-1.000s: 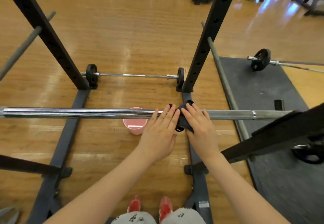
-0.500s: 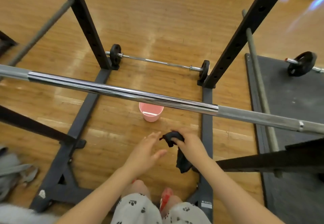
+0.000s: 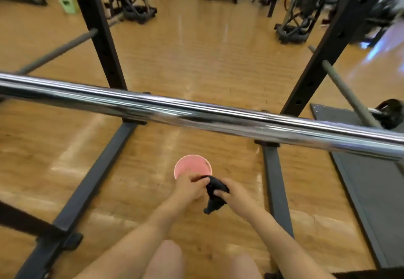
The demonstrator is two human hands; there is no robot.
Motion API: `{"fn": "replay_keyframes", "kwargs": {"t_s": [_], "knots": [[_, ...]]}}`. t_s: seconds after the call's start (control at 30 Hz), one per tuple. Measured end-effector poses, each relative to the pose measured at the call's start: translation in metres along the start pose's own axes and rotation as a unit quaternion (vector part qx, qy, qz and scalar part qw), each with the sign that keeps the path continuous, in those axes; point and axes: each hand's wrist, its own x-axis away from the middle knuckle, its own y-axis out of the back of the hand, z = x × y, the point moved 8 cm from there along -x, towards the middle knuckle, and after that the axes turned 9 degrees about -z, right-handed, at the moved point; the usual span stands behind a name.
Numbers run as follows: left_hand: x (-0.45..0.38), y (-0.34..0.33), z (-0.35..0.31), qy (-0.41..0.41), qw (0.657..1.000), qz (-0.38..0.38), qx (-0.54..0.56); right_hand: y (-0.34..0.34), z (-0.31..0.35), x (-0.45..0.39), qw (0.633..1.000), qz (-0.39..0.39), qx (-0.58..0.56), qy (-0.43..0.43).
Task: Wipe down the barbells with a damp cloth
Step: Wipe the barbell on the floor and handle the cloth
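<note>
A chrome barbell (image 3: 196,112) crosses the whole view, racked high and close to the camera. Below it, near the floor, both my hands hold a black cloth (image 3: 215,195). My left hand (image 3: 189,186) pinches the cloth's upper end. My right hand (image 3: 232,193) grips its middle, and a loose tail hangs down. The hands are just in front of a pink cup (image 3: 192,166) standing on the floor. The cup's near rim is hidden by my left hand.
Black rack uprights (image 3: 98,38) and grey base rails (image 3: 91,180) frame the wooden floor. A grey mat (image 3: 371,191) lies at the right with a second barbell's plate (image 3: 391,115) on it. My knees show at the bottom edge. Gym machines stand at the back.
My hands left the barbell and dropped toward the floor. My left hand has joined the right on the cloth, near the pink cup. The view has sunk below the bar.
</note>
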Motion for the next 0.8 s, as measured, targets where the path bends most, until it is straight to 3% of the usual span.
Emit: {"fn": "replay_keyframes", "kwargs": {"t_s": [0.3, 0.43, 0.53, 0.63, 0.73, 0.8], "knots": [[-0.109, -0.077, 0.133, -0.009, 0.999, -0.022, 0.043, -0.057, -0.129, -0.078, 0.995, -0.085, -0.023, 0.045], [-0.143, -0.104, 0.177, -0.039, 0.995, -0.019, 0.089, -0.086, -0.178, -0.108, 0.994, -0.086, -0.055, 0.049], [-0.154, -0.106, 0.218, -0.01, 0.995, -0.028, 0.096, -0.114, -0.213, -0.117, 0.993, -0.052, -0.106, -0.003], [-0.165, -0.094, 0.242, -0.007, 0.998, -0.021, 0.064, -0.131, -0.23, -0.132, 0.99, -0.053, -0.129, -0.03], [-0.179, -0.082, 0.249, -0.059, 0.998, 0.003, -0.012, -0.135, -0.237, -0.147, 0.987, -0.117, -0.108, -0.036], [-0.187, -0.076, 0.25, -0.095, 0.993, 0.017, -0.069, -0.141, -0.24, -0.158, 0.992, -0.103, -0.058, -0.031]]}}
